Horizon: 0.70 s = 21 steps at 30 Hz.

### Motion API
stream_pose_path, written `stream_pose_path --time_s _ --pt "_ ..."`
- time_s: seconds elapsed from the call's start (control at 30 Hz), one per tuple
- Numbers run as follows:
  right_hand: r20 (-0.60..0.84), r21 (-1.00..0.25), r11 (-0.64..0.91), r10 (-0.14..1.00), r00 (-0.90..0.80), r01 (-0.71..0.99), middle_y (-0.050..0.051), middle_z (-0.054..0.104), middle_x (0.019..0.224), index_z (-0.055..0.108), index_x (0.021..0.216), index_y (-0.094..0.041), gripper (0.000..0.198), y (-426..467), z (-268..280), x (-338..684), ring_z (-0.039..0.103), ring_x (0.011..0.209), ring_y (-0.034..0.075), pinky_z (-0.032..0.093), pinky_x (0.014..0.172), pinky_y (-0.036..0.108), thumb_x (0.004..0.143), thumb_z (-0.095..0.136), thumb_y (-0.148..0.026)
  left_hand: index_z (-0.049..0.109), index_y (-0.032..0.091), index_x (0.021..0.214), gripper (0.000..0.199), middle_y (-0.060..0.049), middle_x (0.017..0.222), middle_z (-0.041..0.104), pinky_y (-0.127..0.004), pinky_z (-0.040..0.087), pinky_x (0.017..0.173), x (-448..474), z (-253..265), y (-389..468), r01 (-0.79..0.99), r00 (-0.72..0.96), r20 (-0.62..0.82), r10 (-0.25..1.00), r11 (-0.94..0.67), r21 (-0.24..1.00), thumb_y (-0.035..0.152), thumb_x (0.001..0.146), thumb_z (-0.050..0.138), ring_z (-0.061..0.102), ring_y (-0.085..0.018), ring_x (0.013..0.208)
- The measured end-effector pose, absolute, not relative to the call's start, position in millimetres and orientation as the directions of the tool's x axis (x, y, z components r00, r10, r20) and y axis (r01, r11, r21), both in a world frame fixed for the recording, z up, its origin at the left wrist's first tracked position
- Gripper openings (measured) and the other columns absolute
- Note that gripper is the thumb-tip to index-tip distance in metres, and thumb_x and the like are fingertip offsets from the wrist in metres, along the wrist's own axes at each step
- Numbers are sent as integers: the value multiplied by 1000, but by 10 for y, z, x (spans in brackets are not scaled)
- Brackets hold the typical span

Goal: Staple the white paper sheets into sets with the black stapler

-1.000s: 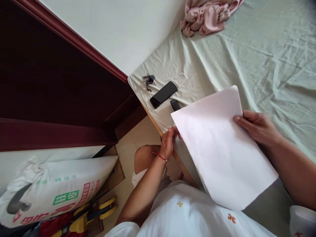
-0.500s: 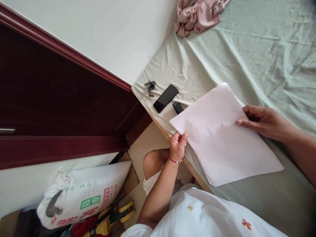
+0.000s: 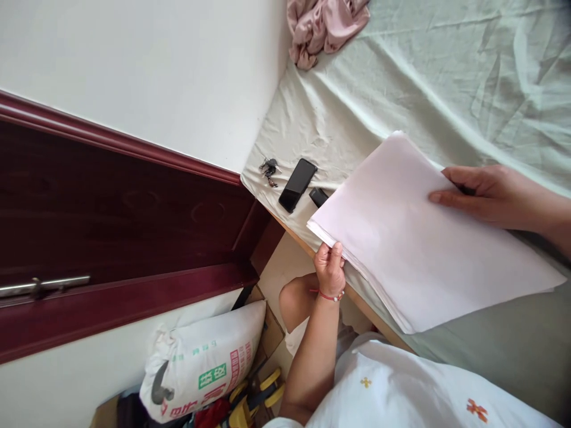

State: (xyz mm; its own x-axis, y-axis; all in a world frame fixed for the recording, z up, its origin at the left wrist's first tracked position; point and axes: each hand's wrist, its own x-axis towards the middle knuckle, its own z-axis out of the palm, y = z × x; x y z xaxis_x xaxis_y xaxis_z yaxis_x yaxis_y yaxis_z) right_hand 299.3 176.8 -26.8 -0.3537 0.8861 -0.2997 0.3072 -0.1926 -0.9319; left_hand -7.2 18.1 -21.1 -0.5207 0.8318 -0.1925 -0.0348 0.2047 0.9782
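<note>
A stack of white paper sheets point(image 3: 419, 238) is held at a slant above the bed's edge, its sheet edges slightly fanned along the near left side. My left hand point(image 3: 330, 266), with a red beaded bracelet at the wrist, pinches the stack's left edge, thumb on top. On the far right edge, my right hand point(image 3: 486, 193) grips the paper with the thumb on top and the fingers beneath, partly hidden. Just past the left corner of the sheets lies a small black object point(image 3: 318, 196), partly covered by the paper.
On the pale green bed sheet point(image 3: 428, 77) lie a black smartphone point(image 3: 298, 185) and a bunch of keys point(image 3: 269, 170). Pink cloth point(image 3: 328, 27) is heaped by the wall. A dark red door point(image 3: 134, 208) and a white printed sack point(image 3: 209, 362) are at the left.
The view has shifted, and the stack now spreads a little, with several sheet edges showing near my left hand. Both hands keep hold of the paper.
</note>
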Motion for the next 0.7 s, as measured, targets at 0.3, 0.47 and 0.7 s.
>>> stream_pose_path --time_s 0.3,0.47,0.7 --pt "-151 -862 66 913 -378 503 0 69 69 69 93 -28 31 1759 -260 2975 57 62 16 41 59 31 92 70 -59 58 21 69 60 7 59 38 -25 27 49 -91 -252 149 -15 -545 -190 817 217 976 74 77 86 32 -8 53" --pt "-126 -842 113 909 -396 528 -2 60 64 67 92 -28 26 1788 -316 3006 50 58 15 38 57 31 96 69 -54 54 21 68 60 6 58 41 -25 29 51 -88 -252 156 12 -541 -156 827 193 981 71 80 86 36 -8 52" --pt "-66 -847 156 917 -393 508 1 59 64 62 86 -32 42 1755 -286 2994 49 57 17 40 54 35 99 60 -72 52 23 75 60 6 61 36 -32 24 54 -112 -261 122 59 -546 -176 819 248 967 74 85 81 32 -9 55"
